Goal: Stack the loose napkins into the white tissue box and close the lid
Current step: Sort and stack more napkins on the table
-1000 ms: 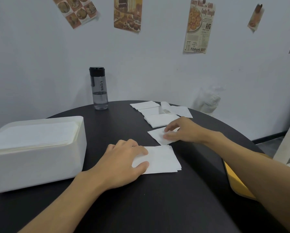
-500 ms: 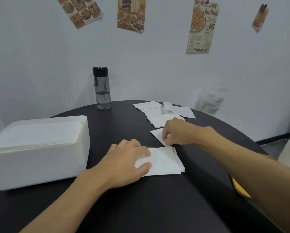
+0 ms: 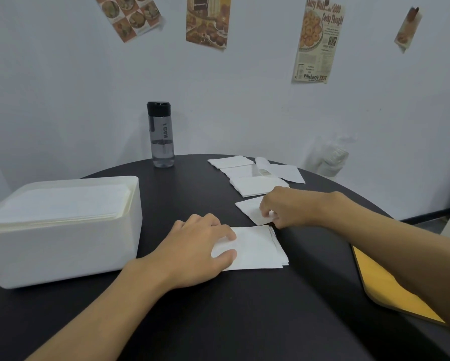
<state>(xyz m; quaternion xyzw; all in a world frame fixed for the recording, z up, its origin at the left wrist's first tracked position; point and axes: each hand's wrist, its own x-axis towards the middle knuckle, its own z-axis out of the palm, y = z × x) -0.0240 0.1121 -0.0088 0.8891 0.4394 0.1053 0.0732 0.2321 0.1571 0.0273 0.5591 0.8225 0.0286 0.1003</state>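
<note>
Pale wall (image 3: 257,105), food posters (image 3: 317,40), perhaps taped.

We see a bare tabletop (image 3: 218,321) lane btwn the tissue box (image 3: 62,243) & the napkin stack (image 3: 257,248), running from the near edge up to the bottle (image 3: 161,136). The box stands tall on the left, top open. The bottle is upright at the far edge, well apart from both. On the right, loose napkins (image 3: 255,186) lie flat. Our left hand (image 3: 195,251) presses the stack and our right hand (image 3: 289,207) pinches a single napkin (image 3: 250,208) just beyond, w/ a narrow gap btwn the hands. A yellow flat piece (image 3: 385,285) lies under the right forearm.
</note>
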